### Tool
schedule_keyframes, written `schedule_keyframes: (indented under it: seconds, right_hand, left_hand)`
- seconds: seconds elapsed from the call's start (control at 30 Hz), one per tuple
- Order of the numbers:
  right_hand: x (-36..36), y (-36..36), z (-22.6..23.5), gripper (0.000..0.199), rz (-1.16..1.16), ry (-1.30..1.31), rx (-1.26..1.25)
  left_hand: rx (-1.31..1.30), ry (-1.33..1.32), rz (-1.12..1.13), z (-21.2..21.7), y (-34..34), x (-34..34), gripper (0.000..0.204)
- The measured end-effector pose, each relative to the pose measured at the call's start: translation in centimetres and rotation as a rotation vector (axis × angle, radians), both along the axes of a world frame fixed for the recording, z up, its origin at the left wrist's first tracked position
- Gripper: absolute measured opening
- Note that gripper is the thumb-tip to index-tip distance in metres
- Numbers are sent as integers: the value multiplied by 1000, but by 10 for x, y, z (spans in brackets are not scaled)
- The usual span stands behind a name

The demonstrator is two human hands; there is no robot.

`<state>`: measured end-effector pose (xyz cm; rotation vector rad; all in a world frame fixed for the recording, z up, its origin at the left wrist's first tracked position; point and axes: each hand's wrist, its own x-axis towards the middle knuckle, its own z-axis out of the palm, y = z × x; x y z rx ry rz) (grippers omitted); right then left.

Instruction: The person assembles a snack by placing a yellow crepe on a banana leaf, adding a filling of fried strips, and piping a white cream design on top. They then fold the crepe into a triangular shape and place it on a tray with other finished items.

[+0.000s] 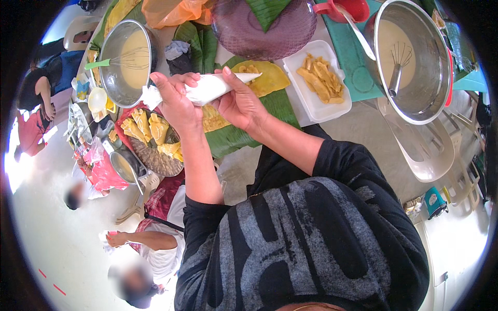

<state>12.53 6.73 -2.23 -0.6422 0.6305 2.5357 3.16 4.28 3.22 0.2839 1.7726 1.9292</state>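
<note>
Between my two hands lies a plump white piping bag point(210, 89), its narrow tip pointing right. My left hand point(179, 101) is closed round its gathered end. Nearer the tip, the fingers of my right hand point(241, 106) wrap the bag from below, the thumb along its side. Under the tip a yellow crepe point(274, 78) is spread on a green banana leaf point(282, 106), with some brownish-yellow filling on it. Another flat yellow piece point(213, 120) shows on the leaf below my hands, partly hidden by them.
Right of the leaf sits a white foam tray point(306, 106) of yellow strips. Steel bowls of pale batter with whisks stand left point(107, 85) and right point(381, 83). A purple glass plate point(233, 33) lies beyond. Rolled crepes point(158, 127) with white drizzle fill a dish. Other people are at left.
</note>
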Motion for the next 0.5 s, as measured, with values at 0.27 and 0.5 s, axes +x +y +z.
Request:
schedule_keyframes:
  seconds: [0.27, 0.5]
  right_hand:
    - [-1, 3, -2, 25, 10, 0, 13]
    - [-3, 5, -2, 26, 15, 1, 14]
  left_hand:
    - [-22, 45, -28, -4, 2, -4, 52]
    - [-25, 75, -44, -4, 3, -6, 52]
